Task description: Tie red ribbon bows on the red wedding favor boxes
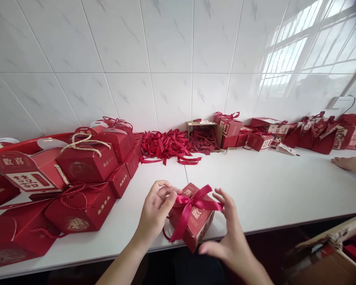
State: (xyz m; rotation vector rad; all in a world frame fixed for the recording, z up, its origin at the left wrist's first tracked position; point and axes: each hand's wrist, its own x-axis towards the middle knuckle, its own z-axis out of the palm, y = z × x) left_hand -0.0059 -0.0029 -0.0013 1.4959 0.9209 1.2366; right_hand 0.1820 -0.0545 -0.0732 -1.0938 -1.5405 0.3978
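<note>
A small red gift box (207,221) with printed gold-white characters sits near the front edge of the white table, turned at an angle. Across its top lies a dark pink ribbon (190,202) tied in a bow, one tail hanging down the near side. At the bow's left end, my left hand (158,208) pinches the ribbon between thumb and fingertips. My right hand (228,229) is on the right of the box, thumb and fingers spread apart. Its fingertips are close to the ribbon's right end; whether they touch it is unclear.
Stacked red boxes with rope handles (87,162) fill the left. Along the wall lie a heap of red ribbons (166,144), an open carton of dark red strips (206,138) and several finished boxes (230,126). Another person's hand (348,163) rests at right, above a cardboard box (329,265).
</note>
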